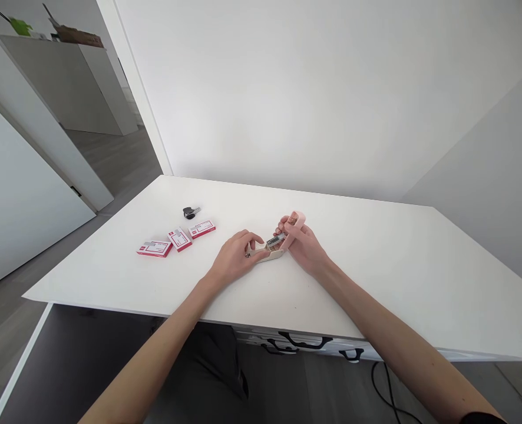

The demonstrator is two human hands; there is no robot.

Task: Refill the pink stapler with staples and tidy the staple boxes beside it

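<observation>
A stapler (277, 252) with a cream base and a pink top lies opened wide just above the white desk. My left hand (238, 254) is closed around the cream base, thumb along its near side. With my right hand (305, 246) I grip the pink top cover (299, 219), which is tilted up. Between the hands the metal staple channel (275, 240) shows; my right fingertips partly hide its far end. Whether staples sit in it is too small to tell.
Left of my hands lie red-and-white staple boxes (155, 248), (180, 239) and another box (202, 228). A black staple remover (191, 212) rests behind them. The white desk (397, 265) has drawers with black handles (306, 341) below its front edge. A black cable (389, 394) hangs at right.
</observation>
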